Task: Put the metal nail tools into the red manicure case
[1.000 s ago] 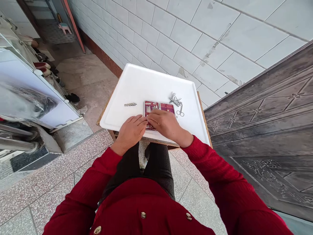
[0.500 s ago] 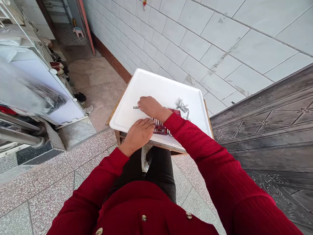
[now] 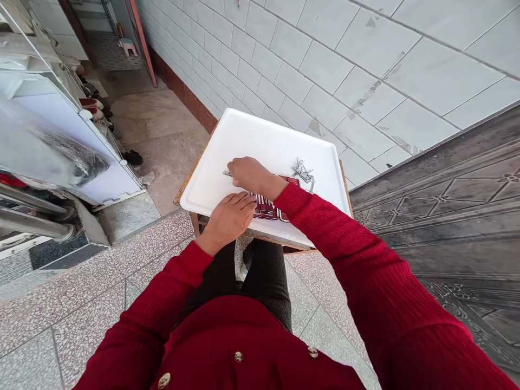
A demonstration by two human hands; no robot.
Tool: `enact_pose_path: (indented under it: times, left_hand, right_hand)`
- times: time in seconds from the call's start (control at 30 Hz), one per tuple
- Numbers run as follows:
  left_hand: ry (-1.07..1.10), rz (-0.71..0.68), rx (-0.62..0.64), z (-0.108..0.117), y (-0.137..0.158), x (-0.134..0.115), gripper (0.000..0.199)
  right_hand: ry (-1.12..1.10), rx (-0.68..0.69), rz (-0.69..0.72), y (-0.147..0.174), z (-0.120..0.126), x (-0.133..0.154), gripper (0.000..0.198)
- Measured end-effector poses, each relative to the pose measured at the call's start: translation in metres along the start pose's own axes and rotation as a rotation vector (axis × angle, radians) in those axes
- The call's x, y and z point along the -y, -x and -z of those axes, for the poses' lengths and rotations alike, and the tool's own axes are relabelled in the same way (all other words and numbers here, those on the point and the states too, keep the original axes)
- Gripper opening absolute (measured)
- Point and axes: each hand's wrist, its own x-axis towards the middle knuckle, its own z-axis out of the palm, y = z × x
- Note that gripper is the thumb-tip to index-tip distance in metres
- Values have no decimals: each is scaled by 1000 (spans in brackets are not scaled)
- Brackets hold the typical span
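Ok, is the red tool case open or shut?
The case is open: its red inside and a row of slim metal tools show, though the right hand and sleeve hide part.

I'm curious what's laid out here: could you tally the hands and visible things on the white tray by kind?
Hands: 2 (left hand, right hand)
Open case: 1
Metal tools outside the case: 3 (slim tool by the right hand, multi-tool, mostly hidden scissors)
Total: 6
Tools inside the case, partly covered, aren't counted.
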Motion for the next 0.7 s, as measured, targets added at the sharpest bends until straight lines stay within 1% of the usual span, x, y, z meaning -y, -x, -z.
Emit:
enact_pose_path:
  times: [0.1,0.2,0.33,0.43,0.53,0.7]
  left_hand:
    - [8,9,4,1,-1,0,30]
    - [30,19,13,2,-2,1,30]
    - [17,6,11,1,-2,2,29]
    - [4,-3,14,1,-2,4,29]
    - [26,-4,39,1,-2,6,30]
    - [42,-18,44,3,-2,7,29]
  right_hand:
    - [-19,-8,-72,19,1,-3,27]
    - [-42,-5,-127,51,2,-9,26]
    - [-87,9,-118,98,0,-19,23]
    - [-104,54,-99,123,-3,-22,20]
    - [-97,106,-101,134,-4,-20,21]
    - [-107,124,-61,131,-2,-15,18]
